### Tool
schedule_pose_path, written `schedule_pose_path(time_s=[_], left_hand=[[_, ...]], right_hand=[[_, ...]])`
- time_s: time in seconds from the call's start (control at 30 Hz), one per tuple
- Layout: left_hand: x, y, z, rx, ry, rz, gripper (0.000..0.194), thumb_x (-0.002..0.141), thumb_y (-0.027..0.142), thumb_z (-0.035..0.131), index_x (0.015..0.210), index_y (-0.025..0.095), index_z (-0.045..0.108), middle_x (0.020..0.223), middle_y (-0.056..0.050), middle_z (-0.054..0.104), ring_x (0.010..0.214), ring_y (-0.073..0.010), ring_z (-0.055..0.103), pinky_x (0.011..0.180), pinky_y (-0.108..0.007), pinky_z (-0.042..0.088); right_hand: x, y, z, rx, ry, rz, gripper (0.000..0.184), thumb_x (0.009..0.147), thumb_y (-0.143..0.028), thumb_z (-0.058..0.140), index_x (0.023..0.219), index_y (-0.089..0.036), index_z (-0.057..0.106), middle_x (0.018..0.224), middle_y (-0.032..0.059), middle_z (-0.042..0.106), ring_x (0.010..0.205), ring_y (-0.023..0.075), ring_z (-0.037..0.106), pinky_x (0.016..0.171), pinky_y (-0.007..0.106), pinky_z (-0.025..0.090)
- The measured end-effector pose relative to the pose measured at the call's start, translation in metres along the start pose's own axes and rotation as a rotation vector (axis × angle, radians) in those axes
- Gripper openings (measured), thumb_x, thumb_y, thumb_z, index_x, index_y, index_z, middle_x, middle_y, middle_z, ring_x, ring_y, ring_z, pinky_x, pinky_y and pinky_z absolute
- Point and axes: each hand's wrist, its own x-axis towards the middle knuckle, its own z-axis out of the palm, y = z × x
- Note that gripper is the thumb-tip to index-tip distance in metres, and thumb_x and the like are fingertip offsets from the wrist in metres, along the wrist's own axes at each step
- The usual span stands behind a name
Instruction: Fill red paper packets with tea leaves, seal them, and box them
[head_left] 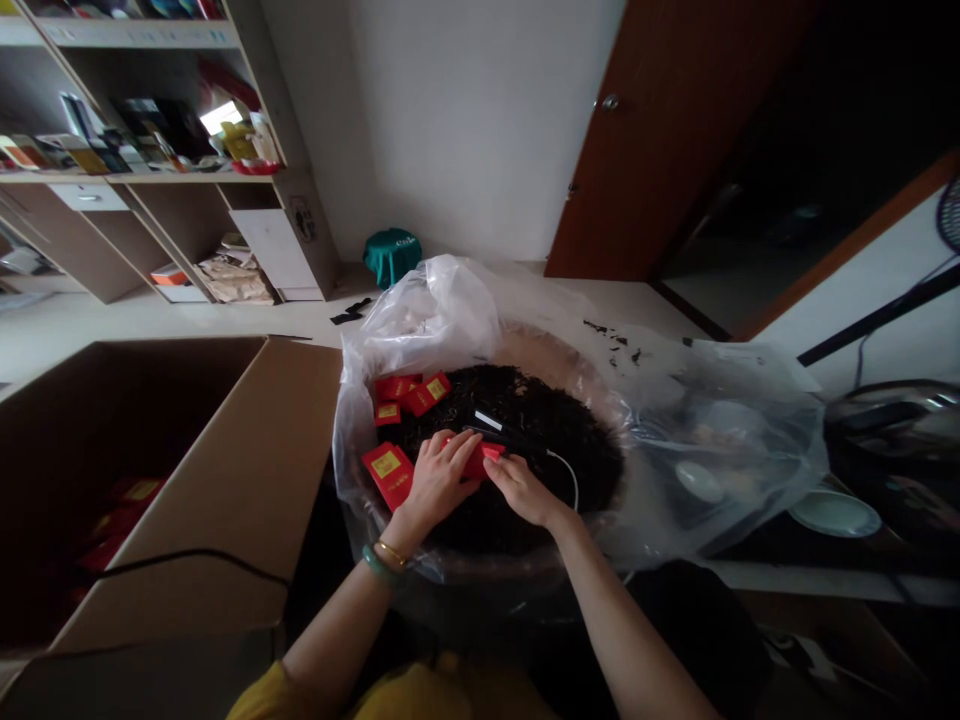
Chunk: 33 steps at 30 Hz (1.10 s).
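My left hand (442, 472) lies over a small red packet (475, 462), its fingers closed on the packet's far side. From the right, my right hand (523, 488) grips the packet's other end with thumb and fingers together. Just beyond them rests a dark device with a lit white strip (488, 420); a white cable (574, 478) curves off at its right. Beneath is a heap of dark dried leaves (555, 410), like loose tea, in a wide round container lined with clear plastic (431, 300). Left of my hands lie several red packets with gold labels (388, 472).
An open cardboard box (225, 500) with more red packets (124, 515) stands at the left. Plastic sheeting (697, 440) spreads right, near a pale plate (835, 512). Behind are shelves (157, 178), a green-covered stool (392, 257) and a brown door (660, 130). Leaf bits (616, 342) are scattered beyond the container.
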Motion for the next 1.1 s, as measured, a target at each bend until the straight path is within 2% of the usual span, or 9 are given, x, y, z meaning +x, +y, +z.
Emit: schedule_pose_path(time_s=[0.13,0.27,0.37,0.53,0.6,0.7,0.83,0.93,1.1], left_hand=[[-0.002,0.0,0.004,-0.075,-0.008,0.006,0.065,0.071,0.016,0.071,0.131,0.019,0.049,0.126,-0.011,0.06,0.11,-0.0275,0.053,0.094,-0.043,0.048],[-0.002,-0.003,0.007,-0.101,-0.019,-0.031,0.06,0.068,0.013,0.071,0.125,0.021,0.054,0.119,-0.008,0.063,0.108,-0.0265,0.055,0.092,-0.041,0.051],[-0.003,-0.008,0.01,-0.116,0.024,-0.068,0.058,0.065,0.011,0.074,0.12,0.02,0.056,0.115,-0.008,0.066,0.105,-0.026,0.056,0.091,-0.041,0.052],[-0.005,-0.018,0.01,-0.197,0.163,-0.177,0.049,0.066,0.013,0.075,0.112,0.02,0.06,0.107,-0.006,0.068,0.097,-0.023,0.06,0.086,-0.038,0.053],[-0.005,-0.021,0.008,-0.241,0.2,-0.21,0.047,0.066,0.014,0.074,0.11,0.021,0.06,0.105,-0.005,0.069,0.096,-0.0219,0.061,0.085,-0.037,0.054],[-0.004,-0.025,0.004,-0.286,0.227,-0.232,0.046,0.066,0.014,0.075,0.109,0.021,0.061,0.103,-0.004,0.069,0.095,-0.0211,0.062,0.084,-0.036,0.054],[-0.003,-0.029,0.0,-0.311,0.244,-0.279,0.044,0.066,0.017,0.076,0.108,0.021,0.063,0.102,-0.004,0.069,0.093,-0.0208,0.064,0.08,-0.034,0.055],[-0.001,-0.031,-0.004,-0.325,0.248,-0.321,0.044,0.065,0.016,0.076,0.107,0.021,0.064,0.102,-0.004,0.068,0.09,-0.0203,0.065,0.078,-0.033,0.056],[0.0,-0.034,-0.005,-0.344,0.256,-0.349,0.044,0.065,0.017,0.076,0.107,0.021,0.064,0.101,-0.005,0.068,0.09,-0.0204,0.066,0.078,-0.034,0.057]], right_hand=[[0.005,-0.008,-0.003,0.049,-0.114,0.041,0.061,0.094,-0.06,0.021,0.083,-0.019,0.065,0.078,0.0022,0.068,0.096,0.0212,0.062,0.115,0.053,-0.004],[0.006,-0.016,-0.005,0.081,-0.146,0.015,0.067,0.091,-0.067,0.019,0.096,-0.02,0.067,0.088,0.0032,0.071,0.106,0.0234,0.061,0.114,0.054,-0.009],[0.002,-0.021,-0.012,0.154,-0.099,-0.024,0.071,0.088,-0.071,0.02,0.095,-0.02,0.07,0.09,0.0044,0.073,0.109,0.0267,0.06,0.115,0.056,-0.004],[-0.003,-0.007,-0.031,0.406,0.215,0.038,0.071,0.093,-0.063,0.017,0.094,-0.016,0.07,0.089,0.0112,0.074,0.097,0.0262,0.066,0.099,0.048,0.043],[-0.002,0.004,-0.029,0.323,0.263,0.132,0.059,0.093,-0.056,0.027,0.096,-0.015,0.069,0.091,0.012,0.073,0.09,0.0255,0.068,0.088,0.044,0.05],[0.002,0.015,-0.011,-0.09,0.112,0.175,0.036,0.083,-0.037,0.059,0.111,-0.014,0.066,0.114,0.0153,0.067,0.107,0.0287,0.062,0.095,0.043,0.046],[0.012,0.01,0.023,-0.55,-0.05,0.198,0.086,0.066,-0.027,0.079,0.142,-0.022,0.04,0.149,0.0195,0.035,0.132,0.0396,0.036,0.099,0.05,0.041],[0.024,0.001,0.038,-0.7,-0.09,0.229,0.095,0.063,-0.029,0.082,0.144,-0.028,0.033,0.153,0.0198,0.026,0.133,0.0423,0.033,0.096,0.053,0.04],[0.042,0.0,0.042,-0.797,-0.075,0.218,0.076,0.067,-0.02,0.077,0.134,-0.031,0.044,0.146,0.0159,0.035,0.127,0.0352,0.039,0.091,0.046,0.044]])
